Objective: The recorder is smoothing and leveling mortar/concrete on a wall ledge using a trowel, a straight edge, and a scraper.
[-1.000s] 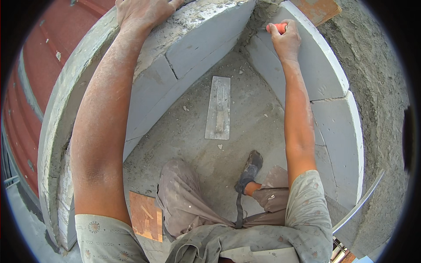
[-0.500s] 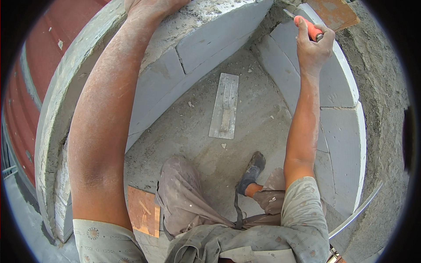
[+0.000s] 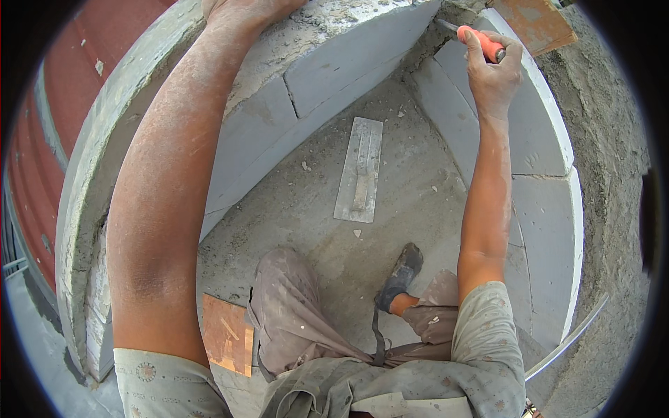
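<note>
My right hand (image 3: pixel 496 76) is closed round the orange handle of a trowel (image 3: pixel 481 42), up at the far right corner between two block walls. Its metal end points left into that corner and shows only as a thin strip. Over the rough, mortar-crusted top of the left block wall (image 3: pixel 348 66) reaches my left hand (image 3: pixel 252 10). The picture's upper edge cuts off its fingers, so their grip is hidden. A flat rectangular plastering float (image 3: pixel 358 167), grey with dried mortar, lies on the floor between my arms, touched by neither hand.
The right block wall (image 3: pixel 547 237) curves along my right side, with rough mortar ground beyond. A wooden board (image 3: pixel 536 24) lies by the far right corner. Another board (image 3: pixel 228 334) is beside my left knee. Red corrugated sheeting (image 3: pixel 83 90) lies outside the left wall.
My right hand and the trowel have shifted slightly toward the far corner, and the handle is tilted a little differently. My left hand stays on the wall top.
</note>
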Action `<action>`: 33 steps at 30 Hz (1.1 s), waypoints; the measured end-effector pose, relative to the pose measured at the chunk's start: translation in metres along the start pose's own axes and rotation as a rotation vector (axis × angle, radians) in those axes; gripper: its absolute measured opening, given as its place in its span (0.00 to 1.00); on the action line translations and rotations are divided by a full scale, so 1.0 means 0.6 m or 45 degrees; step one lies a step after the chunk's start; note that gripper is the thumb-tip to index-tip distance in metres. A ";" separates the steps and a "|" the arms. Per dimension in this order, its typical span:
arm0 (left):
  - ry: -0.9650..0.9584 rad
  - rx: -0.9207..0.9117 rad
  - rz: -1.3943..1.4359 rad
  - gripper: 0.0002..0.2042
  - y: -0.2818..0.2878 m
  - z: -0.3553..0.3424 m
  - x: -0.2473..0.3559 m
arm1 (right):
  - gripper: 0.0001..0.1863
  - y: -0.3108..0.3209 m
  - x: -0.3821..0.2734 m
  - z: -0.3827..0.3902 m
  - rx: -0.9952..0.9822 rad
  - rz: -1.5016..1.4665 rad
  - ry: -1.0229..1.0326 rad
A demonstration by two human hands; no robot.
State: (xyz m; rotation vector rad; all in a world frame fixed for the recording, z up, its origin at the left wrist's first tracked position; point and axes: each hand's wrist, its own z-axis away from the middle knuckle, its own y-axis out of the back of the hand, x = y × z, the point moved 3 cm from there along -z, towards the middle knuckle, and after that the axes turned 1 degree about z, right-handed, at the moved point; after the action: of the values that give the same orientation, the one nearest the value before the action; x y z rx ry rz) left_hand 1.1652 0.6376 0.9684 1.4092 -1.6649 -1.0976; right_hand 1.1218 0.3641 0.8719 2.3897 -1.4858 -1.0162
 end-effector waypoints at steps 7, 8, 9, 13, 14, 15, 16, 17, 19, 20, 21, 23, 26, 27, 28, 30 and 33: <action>0.020 -0.020 -0.017 0.34 0.004 0.003 0.011 | 0.18 0.009 0.005 -0.017 -0.054 -0.143 -0.237; 0.011 -0.024 -0.017 0.34 0.005 0.003 0.011 | 0.18 0.009 -0.001 -0.013 0.059 -0.316 -0.195; 0.017 -0.024 -0.003 0.34 0.007 0.002 0.009 | 0.18 0.013 -0.001 -0.009 0.174 -0.487 -0.152; 0.007 0.002 0.006 0.35 -0.014 0.000 0.024 | 0.16 0.010 0.057 -0.015 -0.025 0.199 -0.070; 0.008 -0.005 -0.021 0.35 -0.058 -0.017 -0.019 | 0.17 0.021 0.030 -0.022 0.073 0.040 0.019; -0.154 0.398 -0.037 0.35 -0.111 -0.056 -0.088 | 0.17 0.007 0.013 -0.023 0.080 0.000 0.012; -0.329 0.790 -0.030 0.35 -0.136 -0.071 -0.123 | 0.17 -0.002 0.003 -0.022 0.108 0.009 0.047; -0.330 0.773 0.022 0.35 -0.113 -0.049 -0.073 | 0.17 0.006 0.020 -0.013 0.114 0.086 0.083; 0.018 -0.089 0.050 0.34 -0.003 0.000 0.025 | 0.16 -0.006 0.074 -0.001 -0.069 0.180 0.007; 0.032 -0.079 0.035 0.34 -0.001 -0.001 0.025 | 0.16 -0.006 0.067 -0.005 -0.108 0.166 0.035; 0.028 -0.028 0.018 0.34 0.001 -0.003 0.023 | 0.16 -0.007 0.061 -0.010 -0.147 0.154 0.064; 0.022 -0.002 -0.005 0.34 0.007 0.002 0.016 | 0.16 0.006 0.026 -0.016 -0.009 0.071 0.259; 0.010 -0.018 0.040 0.33 0.010 0.000 0.009 | 0.15 0.000 0.032 -0.002 -0.075 0.073 0.116; 0.013 -0.014 0.051 0.33 0.007 0.002 0.011 | 0.15 0.005 0.038 0.000 -0.102 0.104 0.134; 0.010 -0.025 0.031 0.33 0.006 0.004 0.013 | 0.15 0.004 0.027 0.001 -0.133 0.111 0.148; 0.010 0.013 0.005 0.33 0.003 0.001 0.006 | 0.14 0.013 0.006 -0.003 -0.022 0.048 0.216; 0.035 -0.051 0.000 0.34 -0.001 -0.011 0.001 | 0.14 0.000 0.040 0.013 -0.164 0.123 0.131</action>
State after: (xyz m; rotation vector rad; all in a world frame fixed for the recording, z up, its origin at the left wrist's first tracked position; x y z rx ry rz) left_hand 1.1712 0.6361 0.9707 1.3930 -1.6152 -1.1012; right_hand 1.1238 0.3459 0.8548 2.2243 -1.4388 -0.9230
